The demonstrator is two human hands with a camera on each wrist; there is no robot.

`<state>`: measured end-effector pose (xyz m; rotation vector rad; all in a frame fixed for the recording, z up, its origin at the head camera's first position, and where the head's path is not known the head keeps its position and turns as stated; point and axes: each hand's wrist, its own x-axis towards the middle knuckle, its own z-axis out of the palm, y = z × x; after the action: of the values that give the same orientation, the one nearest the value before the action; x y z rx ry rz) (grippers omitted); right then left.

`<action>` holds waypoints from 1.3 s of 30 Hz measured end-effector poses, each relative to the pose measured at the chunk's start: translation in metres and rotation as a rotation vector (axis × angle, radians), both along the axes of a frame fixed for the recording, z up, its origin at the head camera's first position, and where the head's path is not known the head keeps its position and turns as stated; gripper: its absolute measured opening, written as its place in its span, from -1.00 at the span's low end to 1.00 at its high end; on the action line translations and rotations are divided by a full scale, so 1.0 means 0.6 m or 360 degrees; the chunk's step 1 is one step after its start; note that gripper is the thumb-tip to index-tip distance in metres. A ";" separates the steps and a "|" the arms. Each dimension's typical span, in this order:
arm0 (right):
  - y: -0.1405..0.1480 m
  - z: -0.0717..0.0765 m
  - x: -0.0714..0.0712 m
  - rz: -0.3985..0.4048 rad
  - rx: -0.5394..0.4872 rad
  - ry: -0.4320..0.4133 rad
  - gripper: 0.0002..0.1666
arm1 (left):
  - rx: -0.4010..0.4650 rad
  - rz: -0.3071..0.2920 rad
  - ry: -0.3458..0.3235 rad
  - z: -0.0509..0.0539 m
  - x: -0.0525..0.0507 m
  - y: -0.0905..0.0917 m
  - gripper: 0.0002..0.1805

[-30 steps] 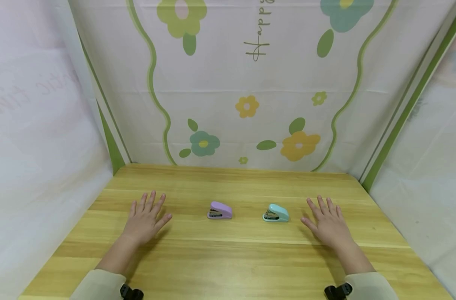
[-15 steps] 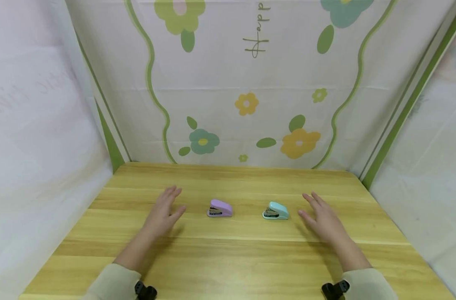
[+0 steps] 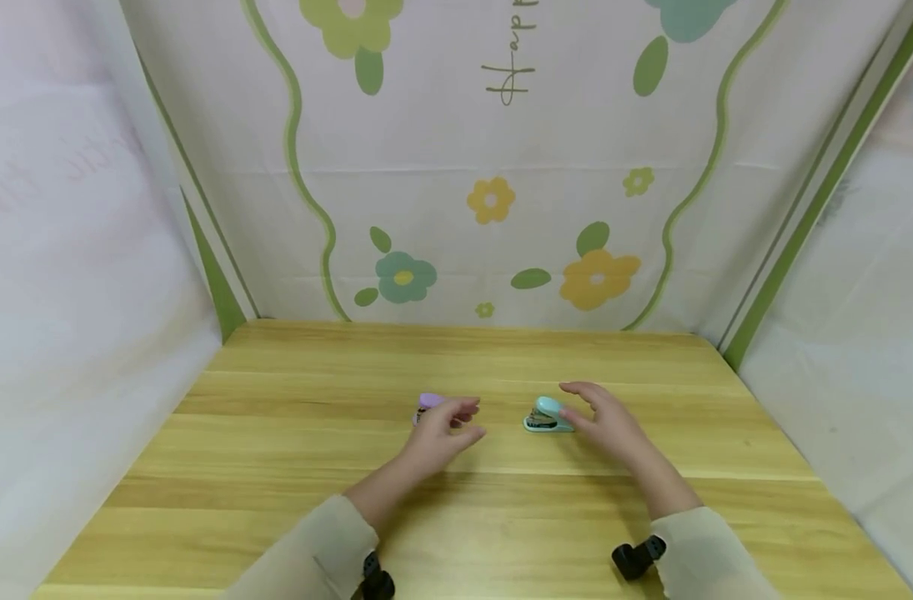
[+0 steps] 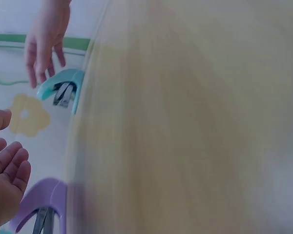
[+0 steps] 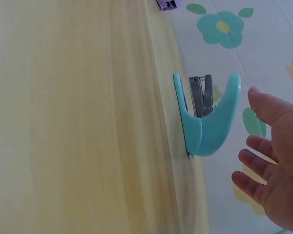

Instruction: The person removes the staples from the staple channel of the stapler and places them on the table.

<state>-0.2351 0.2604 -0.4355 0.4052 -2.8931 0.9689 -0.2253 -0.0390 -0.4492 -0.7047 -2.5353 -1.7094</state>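
Note:
Two small staplers stand on the wooden table. The purple stapler (image 3: 429, 402) is mostly covered in the head view by my left hand (image 3: 438, 433), which hovers over it with loosely bent fingers holding nothing. In the left wrist view the purple stapler (image 4: 50, 192) shows beside the left hand (image 4: 7, 180). My right hand (image 3: 609, 421) is at the right end of the teal stapler (image 3: 549, 415), thumb and fingers apart. From the right wrist, a gap shows between the teal stapler (image 5: 217, 127) and the right hand (image 5: 281, 156).
The wooden table (image 3: 471, 517) reaches back to a white cloth (image 3: 426, 150) printed with flowers, and more cloth hangs at the left and right sides. A dark wrist device sits at each sleeve cuff.
My left hand has moved right, from left of the purple stapler to over it. The right hand has moved left to the teal stapler. Both staplers stay in place on the table.

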 end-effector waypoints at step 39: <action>-0.036 -0.001 -0.027 0.0015 0.0029 -0.0288 -0.48 | -0.0397 0.0411 -0.0057 -0.068 -0.064 0.171 -0.83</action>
<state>-0.2511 0.2388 -0.4359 0.3493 -3.0652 1.0325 -0.2635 0.0636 -0.4899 -0.3323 -2.7487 -1.3551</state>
